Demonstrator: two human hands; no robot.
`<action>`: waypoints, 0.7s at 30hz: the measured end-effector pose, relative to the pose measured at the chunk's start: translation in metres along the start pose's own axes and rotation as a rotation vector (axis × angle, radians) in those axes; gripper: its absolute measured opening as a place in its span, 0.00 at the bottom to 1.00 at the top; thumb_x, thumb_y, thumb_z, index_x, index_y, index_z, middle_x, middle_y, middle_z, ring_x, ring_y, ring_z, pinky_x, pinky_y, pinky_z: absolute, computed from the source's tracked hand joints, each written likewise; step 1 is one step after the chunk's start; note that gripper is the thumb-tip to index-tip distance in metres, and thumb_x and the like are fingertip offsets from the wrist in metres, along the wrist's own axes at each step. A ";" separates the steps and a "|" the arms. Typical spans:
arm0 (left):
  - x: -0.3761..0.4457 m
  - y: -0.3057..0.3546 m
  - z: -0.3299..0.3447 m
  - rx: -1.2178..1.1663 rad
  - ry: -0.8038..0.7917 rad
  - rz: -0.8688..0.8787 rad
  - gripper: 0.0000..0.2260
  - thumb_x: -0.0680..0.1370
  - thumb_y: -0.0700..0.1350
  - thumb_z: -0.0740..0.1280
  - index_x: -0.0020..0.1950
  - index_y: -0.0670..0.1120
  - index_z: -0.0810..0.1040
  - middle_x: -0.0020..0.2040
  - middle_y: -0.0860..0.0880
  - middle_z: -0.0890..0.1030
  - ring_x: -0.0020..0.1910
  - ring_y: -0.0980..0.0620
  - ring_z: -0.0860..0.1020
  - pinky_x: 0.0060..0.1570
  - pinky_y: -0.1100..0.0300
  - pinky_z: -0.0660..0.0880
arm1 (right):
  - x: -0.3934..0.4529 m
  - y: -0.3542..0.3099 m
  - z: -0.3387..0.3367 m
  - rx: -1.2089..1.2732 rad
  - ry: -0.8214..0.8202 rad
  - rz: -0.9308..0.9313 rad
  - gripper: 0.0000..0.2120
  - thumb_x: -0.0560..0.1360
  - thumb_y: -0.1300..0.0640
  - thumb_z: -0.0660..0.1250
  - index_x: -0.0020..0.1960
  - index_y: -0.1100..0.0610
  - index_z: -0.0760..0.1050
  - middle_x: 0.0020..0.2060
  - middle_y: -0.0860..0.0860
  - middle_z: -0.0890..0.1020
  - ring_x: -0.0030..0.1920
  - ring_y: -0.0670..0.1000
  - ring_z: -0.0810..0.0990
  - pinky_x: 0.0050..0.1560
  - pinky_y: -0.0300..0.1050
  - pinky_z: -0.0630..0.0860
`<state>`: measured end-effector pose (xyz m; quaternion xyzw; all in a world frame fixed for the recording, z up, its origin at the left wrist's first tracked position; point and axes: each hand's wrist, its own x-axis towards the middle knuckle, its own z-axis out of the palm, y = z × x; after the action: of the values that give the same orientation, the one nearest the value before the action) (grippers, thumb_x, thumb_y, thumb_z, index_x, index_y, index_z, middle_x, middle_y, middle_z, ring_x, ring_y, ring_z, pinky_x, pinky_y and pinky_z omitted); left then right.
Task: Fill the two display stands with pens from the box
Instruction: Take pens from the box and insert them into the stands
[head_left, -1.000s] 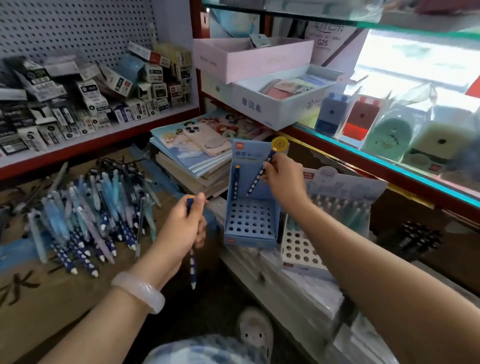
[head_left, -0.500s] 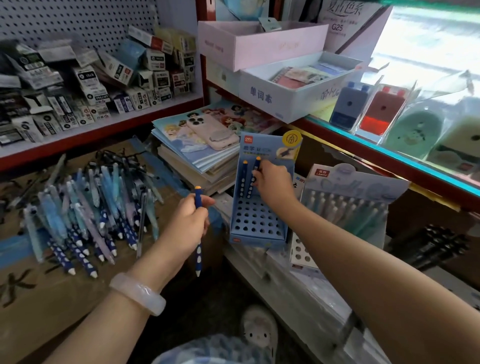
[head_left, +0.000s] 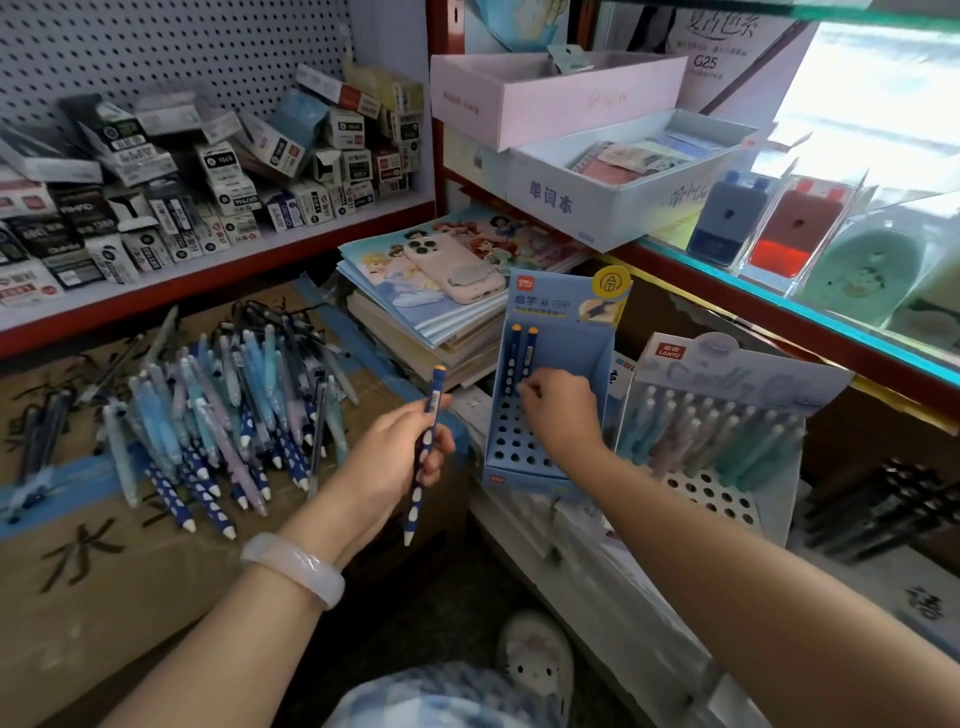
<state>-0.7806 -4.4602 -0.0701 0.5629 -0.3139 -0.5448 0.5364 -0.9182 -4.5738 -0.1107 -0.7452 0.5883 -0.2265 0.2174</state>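
A blue display stand (head_left: 582, 364) with a grid of holes stands on a low white shelf; two dark blue pens (head_left: 522, 358) stand in its back left holes. My right hand (head_left: 558, 410) pinches the lower part of the right one of these pens. My left hand (head_left: 400, 457) grips another dark blue pen with white dots (head_left: 423, 462), tip down, left of the stand. A second, pale stand (head_left: 727, 493) to the right holds several pastel pens. A heap of loose pens (head_left: 218, 415) lies on the cardboard box (head_left: 104, 571) at the left.
A stack of notebooks with a pink phone (head_left: 452, 265) on top sits behind the blue stand. Shelves with small boxes (head_left: 208, 182) fill the back left. Black pens (head_left: 893, 504) lie at the far right. A slipper (head_left: 535, 660) shows on the floor below.
My right hand has pushed its pen down into the stand beside the first pen and slid lower on it. My left hand has moved right, toward the stand, with its pen.
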 end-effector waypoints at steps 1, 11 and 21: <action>0.001 -0.001 0.001 0.011 -0.006 -0.001 0.15 0.82 0.36 0.49 0.53 0.48 0.73 0.32 0.47 0.71 0.24 0.57 0.66 0.23 0.66 0.62 | -0.006 -0.007 -0.003 0.145 -0.011 -0.003 0.11 0.80 0.58 0.61 0.46 0.63 0.79 0.38 0.57 0.82 0.40 0.55 0.81 0.44 0.50 0.79; -0.010 -0.002 0.006 0.375 -0.014 0.195 0.20 0.81 0.34 0.53 0.65 0.59 0.62 0.43 0.52 0.75 0.39 0.55 0.72 0.38 0.68 0.71 | -0.050 -0.049 -0.017 0.417 -0.265 -0.170 0.08 0.77 0.54 0.65 0.46 0.56 0.81 0.40 0.52 0.83 0.45 0.50 0.81 0.51 0.49 0.79; -0.005 -0.001 -0.010 0.653 0.039 0.216 0.21 0.81 0.41 0.57 0.74 0.54 0.60 0.67 0.50 0.69 0.65 0.56 0.67 0.59 0.64 0.61 | 0.001 -0.023 -0.077 0.230 0.146 -0.111 0.06 0.79 0.55 0.62 0.52 0.57 0.73 0.45 0.53 0.81 0.45 0.51 0.81 0.48 0.54 0.80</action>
<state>-0.7726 -4.4529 -0.0712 0.6786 -0.5192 -0.3449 0.3886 -0.9457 -4.5745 -0.0355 -0.7283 0.5307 -0.3578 0.2449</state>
